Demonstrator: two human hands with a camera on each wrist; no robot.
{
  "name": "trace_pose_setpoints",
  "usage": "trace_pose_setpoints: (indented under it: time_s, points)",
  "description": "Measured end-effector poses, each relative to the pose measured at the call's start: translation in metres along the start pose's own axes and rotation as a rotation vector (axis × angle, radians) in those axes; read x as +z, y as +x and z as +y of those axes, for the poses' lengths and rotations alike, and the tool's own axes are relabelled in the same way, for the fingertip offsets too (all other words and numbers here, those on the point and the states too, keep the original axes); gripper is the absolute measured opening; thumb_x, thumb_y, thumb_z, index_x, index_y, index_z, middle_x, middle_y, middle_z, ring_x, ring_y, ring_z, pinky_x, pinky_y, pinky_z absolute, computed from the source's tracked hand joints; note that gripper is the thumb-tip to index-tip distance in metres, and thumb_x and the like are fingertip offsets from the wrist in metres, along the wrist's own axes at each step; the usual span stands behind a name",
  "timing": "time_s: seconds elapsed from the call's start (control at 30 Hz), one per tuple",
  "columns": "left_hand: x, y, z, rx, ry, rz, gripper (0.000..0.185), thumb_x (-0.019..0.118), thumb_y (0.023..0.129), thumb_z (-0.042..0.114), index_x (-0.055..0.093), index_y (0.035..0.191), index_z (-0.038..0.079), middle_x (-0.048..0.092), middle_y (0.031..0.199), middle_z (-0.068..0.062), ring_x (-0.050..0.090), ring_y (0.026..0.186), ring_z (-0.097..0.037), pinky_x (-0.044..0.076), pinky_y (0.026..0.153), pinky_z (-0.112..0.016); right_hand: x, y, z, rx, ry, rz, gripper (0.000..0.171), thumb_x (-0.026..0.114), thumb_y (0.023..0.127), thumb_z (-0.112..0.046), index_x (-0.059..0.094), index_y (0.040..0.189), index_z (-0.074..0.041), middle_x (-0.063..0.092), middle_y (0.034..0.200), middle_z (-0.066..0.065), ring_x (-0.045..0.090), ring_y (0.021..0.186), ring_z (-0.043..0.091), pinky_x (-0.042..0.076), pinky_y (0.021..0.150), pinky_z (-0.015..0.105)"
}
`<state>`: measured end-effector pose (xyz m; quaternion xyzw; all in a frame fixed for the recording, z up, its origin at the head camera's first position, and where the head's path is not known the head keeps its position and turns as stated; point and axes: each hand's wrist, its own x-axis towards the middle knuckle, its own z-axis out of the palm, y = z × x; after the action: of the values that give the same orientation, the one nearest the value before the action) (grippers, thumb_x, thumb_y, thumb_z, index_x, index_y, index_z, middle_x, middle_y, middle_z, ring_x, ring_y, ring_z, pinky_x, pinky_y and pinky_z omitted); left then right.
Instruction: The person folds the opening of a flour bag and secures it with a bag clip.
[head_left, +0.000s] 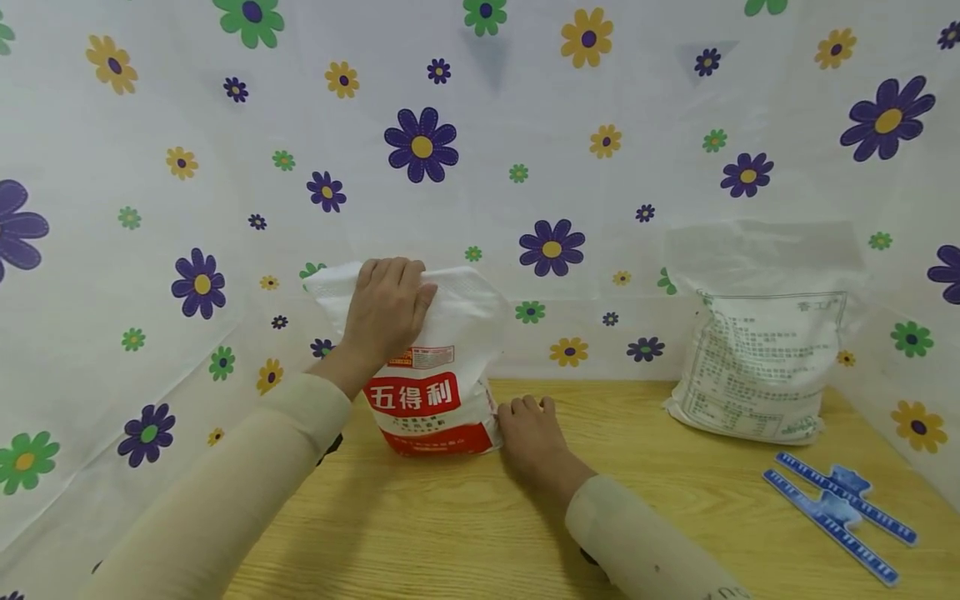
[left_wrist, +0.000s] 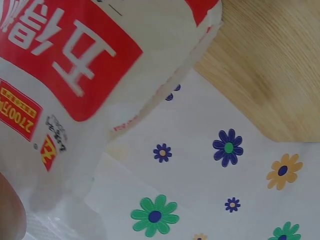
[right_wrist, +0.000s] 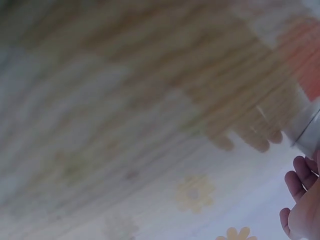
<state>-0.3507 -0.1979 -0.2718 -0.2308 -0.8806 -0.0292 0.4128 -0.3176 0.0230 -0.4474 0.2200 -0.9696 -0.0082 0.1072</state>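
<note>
A white flour bag [head_left: 427, 408] with red printed labels leans on the wooden table before the patterned sheet. Its loose top is gripped by my left hand [head_left: 386, 304], fingers over the upper edge. In the left wrist view the bag's printed front [left_wrist: 85, 65] fills the upper left, with only a bit of that hand showing. At the lower right side of the bag, my right hand [head_left: 536, 442] touches it with relaxed fingers. The right wrist view catches part of the right hand [right_wrist: 302, 210] beside the bag's edge; the contact there is partly cut off.
Another white bag [head_left: 765, 367] with green print stands at the back right of the table [head_left: 420, 533]. In front of it lie two long blue clips [head_left: 832, 525], side by side. A white sheet with flowers [head_left: 480, 217] hangs behind and along the sides.
</note>
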Motion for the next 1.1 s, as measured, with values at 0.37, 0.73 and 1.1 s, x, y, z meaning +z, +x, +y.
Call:
trace_pose_setpoints:
  time_s: [0.37, 0.73, 1.1]
  points:
    - [-0.005, -0.01, -0.028, -0.043, 0.044, -0.025, 0.043, 0.048, 0.103, 0.036, 0.054, 0.119, -0.003, 0.06, 0.109, -0.02, 0.054, 0.109, -0.038, 0.038, 0.102, -0.05, -0.003, -0.001, 0.003, -0.021, -0.085, -0.068, 0.017, 0.052, 0.103, -0.021, 0.06, 0.116, -0.014, 0.065, 0.108, 0.001, 0.056, 0.105, 0.022, 0.037, 0.101, 0.05]
    - [-0.007, -0.013, -0.044, -0.114, 0.011, -0.065, 0.053, 0.049, 0.103, 0.041, 0.052, 0.122, -0.008, 0.06, 0.106, -0.024, 0.055, 0.103, -0.04, 0.043, 0.101, -0.053, -0.004, -0.006, 0.001, -0.029, -0.087, -0.035, 0.011, 0.054, 0.101, -0.022, 0.06, 0.104, -0.014, 0.067, 0.1, 0.0, 0.056, 0.094, 0.021, 0.038, 0.093, 0.047]
    - [-0.007, -0.019, -0.051, -0.113, 0.022, -0.036, 0.054, 0.044, 0.103, 0.045, 0.052, 0.116, -0.007, 0.055, 0.091, -0.02, 0.049, 0.082, -0.033, 0.046, 0.081, -0.047, -0.005, -0.009, 0.004, -0.05, -0.095, -0.008, 0.009, 0.053, 0.101, -0.021, 0.06, 0.102, -0.015, 0.068, 0.101, 0.0, 0.056, 0.095, 0.021, 0.038, 0.093, 0.048]
